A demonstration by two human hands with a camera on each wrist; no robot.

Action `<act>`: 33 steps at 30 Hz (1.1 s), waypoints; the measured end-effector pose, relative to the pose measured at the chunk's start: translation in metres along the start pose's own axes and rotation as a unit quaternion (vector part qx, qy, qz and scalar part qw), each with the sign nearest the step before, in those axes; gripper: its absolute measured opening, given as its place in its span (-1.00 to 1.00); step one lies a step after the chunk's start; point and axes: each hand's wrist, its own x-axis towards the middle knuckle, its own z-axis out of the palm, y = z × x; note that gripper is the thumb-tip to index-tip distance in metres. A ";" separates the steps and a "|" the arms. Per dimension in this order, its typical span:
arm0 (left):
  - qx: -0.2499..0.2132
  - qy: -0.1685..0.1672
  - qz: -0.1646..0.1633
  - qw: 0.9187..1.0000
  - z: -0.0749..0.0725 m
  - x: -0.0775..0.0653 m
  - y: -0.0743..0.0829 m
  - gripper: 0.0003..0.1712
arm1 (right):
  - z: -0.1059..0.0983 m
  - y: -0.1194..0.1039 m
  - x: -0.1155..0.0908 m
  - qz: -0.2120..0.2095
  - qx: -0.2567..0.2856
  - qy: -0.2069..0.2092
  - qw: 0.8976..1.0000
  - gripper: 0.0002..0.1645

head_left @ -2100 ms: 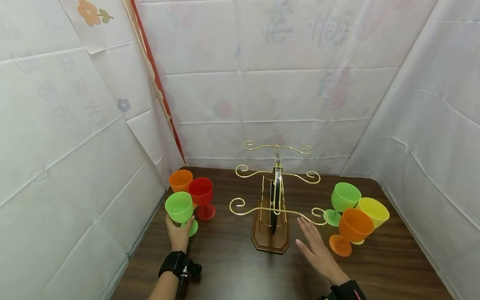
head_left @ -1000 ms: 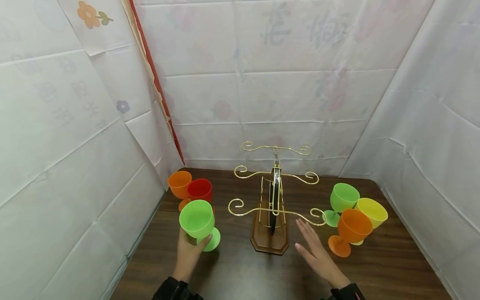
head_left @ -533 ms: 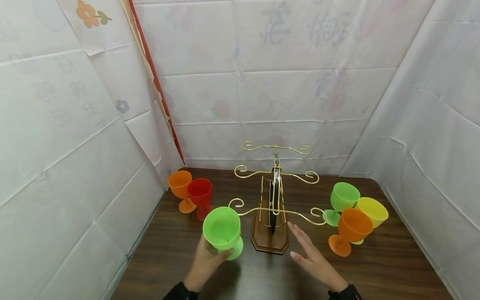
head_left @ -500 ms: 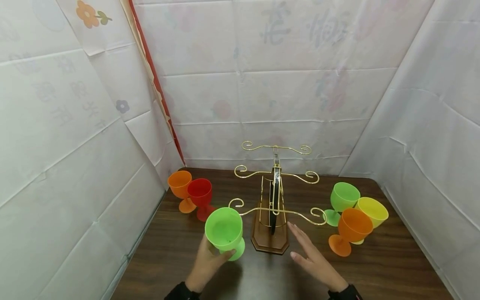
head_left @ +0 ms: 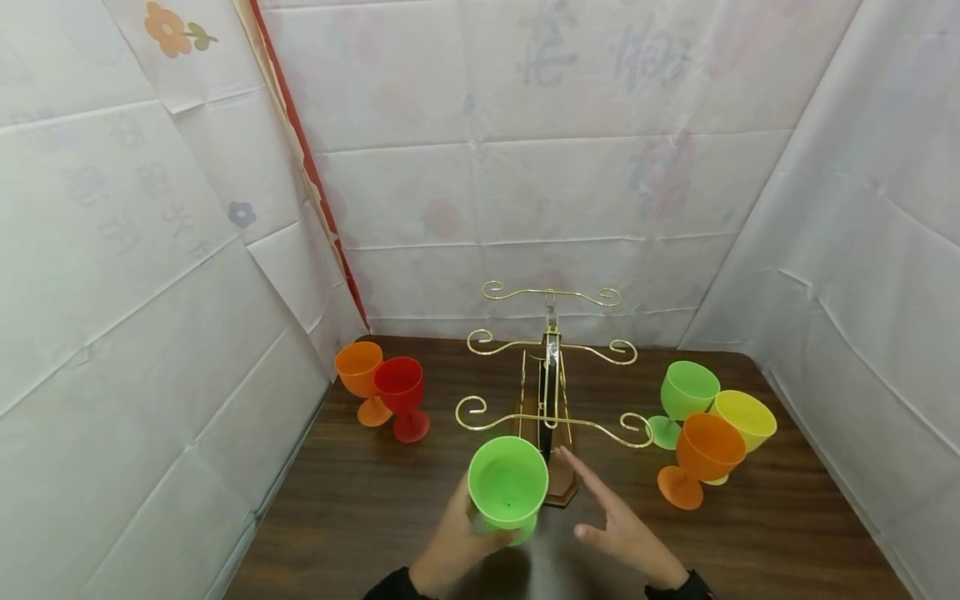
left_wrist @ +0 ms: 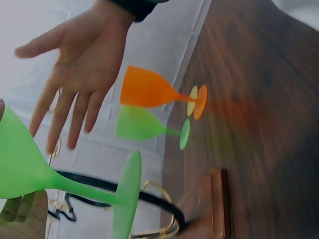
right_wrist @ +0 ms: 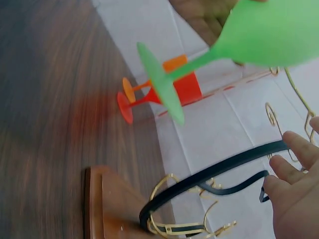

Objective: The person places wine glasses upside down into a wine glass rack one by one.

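Observation:
My left hand (head_left: 459,540) holds a light green plastic goblet (head_left: 508,485) around the bottom of its bowl, above the table in front of the rack. In both wrist views the goblet's foot (left_wrist: 127,196) hangs free of the tabletop. Just right of the goblet is my right hand (head_left: 621,533), fingers extended and thumb apart, with nothing in it; its palm (left_wrist: 87,62) faces the left wrist camera. Behind the goblet stands a gold wire glass rack (head_left: 551,421) with scrolled arms, a dark curved upright (right_wrist: 219,172) and a wooden base (head_left: 561,490), partly hidden by the goblet.
An orange goblet (head_left: 358,367) and a red goblet (head_left: 400,385) stand together at the left. On the right are a second green goblet (head_left: 688,392), a yellow goblet (head_left: 750,418) and another orange goblet (head_left: 708,454). White sheets (head_left: 525,192) wall in the dark wooden table (head_left: 322,517).
The green goblet has left its place beside the left-hand orange and red ones, carried right and nearer by my left hand. My right hand has shifted a little left, towards it.

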 end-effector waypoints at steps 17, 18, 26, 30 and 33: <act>0.037 -0.104 0.058 0.992 0.028 0.005 -0.001 -0.01 | 0.012 -0.014 0.006 -0.026 0.161 -0.012 0.987 0.12; 0.037 -0.106 0.051 0.992 0.028 0.005 -0.001 -0.01 | 0.013 -0.015 0.006 -0.029 0.169 -0.011 0.985 0.14; 0.025 -0.115 0.024 0.993 0.029 0.004 -0.004 -0.03 | 0.016 -0.018 0.007 -0.043 0.182 0.010 0.982 0.12; 0.010 -0.123 0.010 0.992 0.028 0.004 -0.004 -0.04 | 0.016 -0.018 0.006 -0.031 0.196 0.019 0.980 0.08; 0.009 -0.127 0.009 0.992 0.028 0.004 -0.004 -0.04 | 0.017 -0.019 0.005 -0.026 0.203 0.022 0.979 0.06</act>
